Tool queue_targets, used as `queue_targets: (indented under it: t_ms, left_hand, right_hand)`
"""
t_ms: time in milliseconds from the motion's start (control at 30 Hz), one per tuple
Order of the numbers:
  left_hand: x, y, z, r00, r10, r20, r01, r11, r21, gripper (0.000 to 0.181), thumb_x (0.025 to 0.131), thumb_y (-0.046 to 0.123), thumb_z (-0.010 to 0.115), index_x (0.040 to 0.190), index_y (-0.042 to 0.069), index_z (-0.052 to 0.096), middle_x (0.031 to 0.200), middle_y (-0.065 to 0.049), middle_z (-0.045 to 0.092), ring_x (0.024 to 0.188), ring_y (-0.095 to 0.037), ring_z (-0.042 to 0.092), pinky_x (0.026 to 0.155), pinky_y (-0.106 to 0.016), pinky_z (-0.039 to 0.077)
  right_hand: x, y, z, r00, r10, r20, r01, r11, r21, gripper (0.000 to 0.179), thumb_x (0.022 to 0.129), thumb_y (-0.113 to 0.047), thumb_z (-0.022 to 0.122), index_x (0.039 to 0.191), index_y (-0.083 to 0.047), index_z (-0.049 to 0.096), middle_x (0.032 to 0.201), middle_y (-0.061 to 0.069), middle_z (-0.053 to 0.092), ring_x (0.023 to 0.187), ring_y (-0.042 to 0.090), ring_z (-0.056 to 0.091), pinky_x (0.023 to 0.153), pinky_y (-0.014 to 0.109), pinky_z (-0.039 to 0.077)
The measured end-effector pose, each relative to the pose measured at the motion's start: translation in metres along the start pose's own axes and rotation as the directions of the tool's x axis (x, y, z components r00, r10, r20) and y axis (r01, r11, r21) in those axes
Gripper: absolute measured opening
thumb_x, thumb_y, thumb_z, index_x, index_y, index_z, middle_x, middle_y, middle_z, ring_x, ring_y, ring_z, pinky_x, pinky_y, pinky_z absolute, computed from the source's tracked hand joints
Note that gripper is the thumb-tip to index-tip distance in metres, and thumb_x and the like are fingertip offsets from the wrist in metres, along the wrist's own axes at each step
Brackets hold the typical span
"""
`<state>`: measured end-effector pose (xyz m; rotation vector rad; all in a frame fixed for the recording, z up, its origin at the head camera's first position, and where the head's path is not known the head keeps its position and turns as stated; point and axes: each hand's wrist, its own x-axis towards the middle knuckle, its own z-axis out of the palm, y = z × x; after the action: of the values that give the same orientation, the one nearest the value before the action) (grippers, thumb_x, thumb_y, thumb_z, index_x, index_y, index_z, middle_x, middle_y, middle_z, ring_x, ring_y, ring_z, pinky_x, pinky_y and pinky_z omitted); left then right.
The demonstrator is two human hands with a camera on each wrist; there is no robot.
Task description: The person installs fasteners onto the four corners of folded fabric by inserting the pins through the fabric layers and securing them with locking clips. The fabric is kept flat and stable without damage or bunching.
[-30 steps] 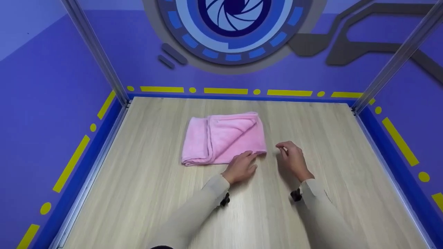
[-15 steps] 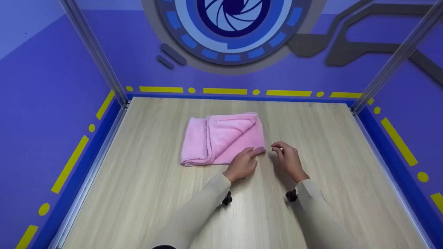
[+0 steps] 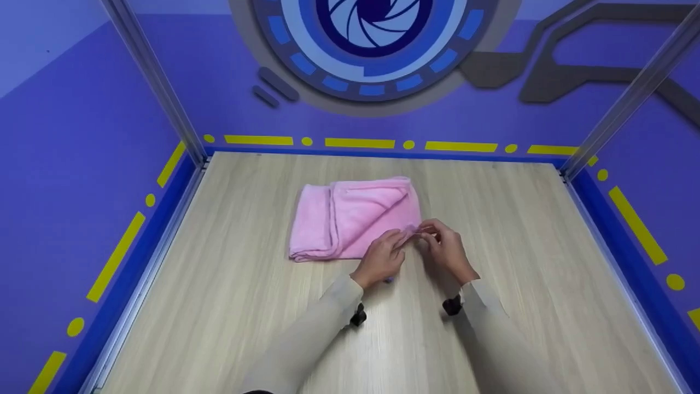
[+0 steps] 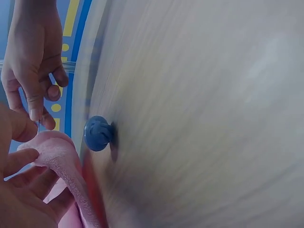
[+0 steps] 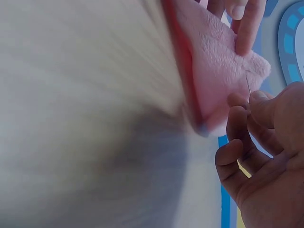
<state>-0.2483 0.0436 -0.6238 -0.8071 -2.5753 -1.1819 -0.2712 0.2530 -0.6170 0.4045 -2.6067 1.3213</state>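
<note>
A folded pink fleece blanket (image 3: pixel 372 213) lies on the wooden table. My left hand (image 3: pixel 379 261) holds up its near right corner, the fleece gripped between thumb and fingers. Close beside it, my right hand (image 3: pixel 447 251) pinches a thin needle (image 5: pixel 248 83) between thumb and forefinger. In the right wrist view the needle's far end meets the pink fleece; whether it has gone in, I cannot tell. A small blue spool-shaped thing (image 4: pixel 97 134) stands on the table beside the left hand, mostly hidden by that hand in the head view.
The wooden table (image 3: pixel 246 328) is bounded by a blue-purple back wall (image 3: pixel 219 98) and side walls with yellow dashes. Metal posts (image 3: pixel 156 76) rise at the far corners. A dark wrist camera (image 3: pixel 451 305) sits below the right hand.
My right hand has moved left to the blanket's corner, beside my left hand. The left hand has lifted the corner off the table. The blue thing now shows beside the left hand.
</note>
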Motion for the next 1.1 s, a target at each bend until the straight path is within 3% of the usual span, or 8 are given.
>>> queue_targets:
  t_ms: [133, 233, 600, 900, 1100]
  left_hand:
    - [0.000, 0.000, 0.000, 1.000, 0.017, -0.023, -0.017, 1.000, -0.008, 0.051, 0.087, 0.005, 0.065, 0.138, -0.002, 0.062, 0.132, -0.017, 0.064, 0.122, -0.030, 0.063, 0.107, -0.035, 0.049]
    - [0.000, 0.000, -0.001, 0.999, 0.026, -0.039, -0.027, 1.000, -0.010, 0.050, 0.088, 0.005, 0.064, 0.137, -0.003, 0.063, 0.132, -0.018, 0.065, 0.123, -0.030, 0.063, 0.108, -0.035, 0.048]
    - [-0.001, 0.000, -0.004, 0.999, 0.035, -0.034, -0.037, 0.999, -0.033, 0.049, 0.087, 0.006, 0.064, 0.135, -0.006, 0.063, 0.135, -0.020, 0.063, 0.128, -0.029, 0.059, 0.112, -0.033, 0.044]
    - [-0.001, -0.002, -0.002, 0.995, 0.086, -0.055, -0.088, 0.996, -0.030, 0.050, 0.086, 0.004, 0.065, 0.134, -0.008, 0.063, 0.133, -0.020, 0.064, 0.126, -0.030, 0.061, 0.111, -0.032, 0.045]
    - [-0.002, -0.002, -0.002, 0.996, 0.081, -0.043, -0.082, 0.996, -0.031, 0.050, 0.086, 0.005, 0.065, 0.135, -0.007, 0.062, 0.135, -0.019, 0.062, 0.129, -0.029, 0.059, 0.114, -0.030, 0.041]
  right_hand:
    - [0.001, -0.004, 0.001, 1.000, -0.007, 0.015, 0.007, 1.000, -0.001, 0.032, 0.099, -0.002, 0.065, 0.131, -0.007, 0.063, 0.102, 0.013, 0.077, 0.082, 0.030, 0.070, 0.063, 0.025, 0.049]
    - [0.002, -0.005, 0.004, 1.000, -0.024, 0.018, 0.023, 1.000, 0.011, 0.035, 0.099, -0.002, 0.065, 0.134, -0.005, 0.062, 0.103, 0.014, 0.077, 0.081, 0.034, 0.071, 0.061, 0.024, 0.050]
    - [0.003, -0.008, 0.012, 1.000, -0.024, 0.002, 0.024, 1.000, -0.005, 0.032, 0.097, -0.004, 0.068, 0.129, -0.006, 0.066, 0.109, 0.011, 0.077, 0.094, 0.023, 0.073, 0.074, 0.034, 0.051]
    - [0.001, -0.008, 0.017, 0.998, -0.053, -0.028, 0.053, 0.999, -0.008, 0.030, 0.094, -0.001, 0.071, 0.125, -0.004, 0.069, 0.106, 0.009, 0.078, 0.081, 0.022, 0.068, 0.064, 0.026, 0.048]
    - [0.000, -0.008, 0.020, 0.997, -0.064, -0.034, 0.063, 0.998, -0.022, 0.030, 0.091, 0.000, 0.075, 0.120, -0.005, 0.072, 0.100, 0.010, 0.078, 0.082, 0.023, 0.070, 0.065, 0.028, 0.051]
